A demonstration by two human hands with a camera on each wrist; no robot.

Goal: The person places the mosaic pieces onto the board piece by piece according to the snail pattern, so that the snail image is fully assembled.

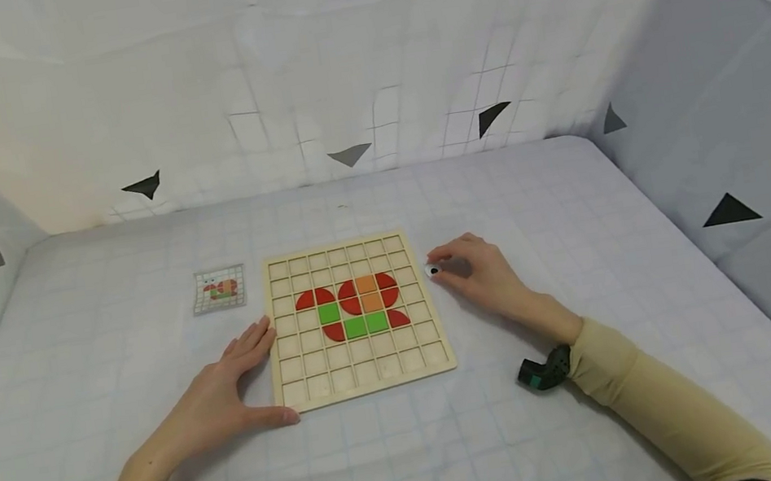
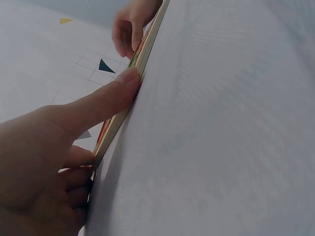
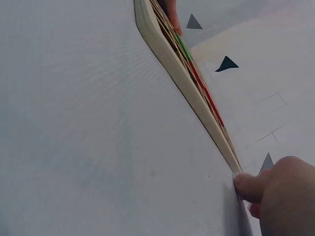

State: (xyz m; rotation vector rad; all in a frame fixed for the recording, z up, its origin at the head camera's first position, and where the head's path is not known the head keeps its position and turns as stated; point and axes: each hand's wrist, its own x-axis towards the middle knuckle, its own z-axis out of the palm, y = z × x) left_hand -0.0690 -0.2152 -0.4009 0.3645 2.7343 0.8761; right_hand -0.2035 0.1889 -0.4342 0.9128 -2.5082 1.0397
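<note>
A square wooden grid board lies on the table, with red rounded tiles, orange square tiles and green square tiles in its cells. My left hand is spread at the board's near left corner. Its fingertips touch the left edge, and the thumb rests at the near edge. Just off the board's right side, my right hand pinches a small white round tile with a black dot between thumb and fingers. That tile is mostly hidden by the fingers in the right wrist view.
Left of the board lies a small card printed with a coloured grid picture. A white cloth with faint grid lines covers the table. White sheets with black and yellow triangles hang behind and at the sides.
</note>
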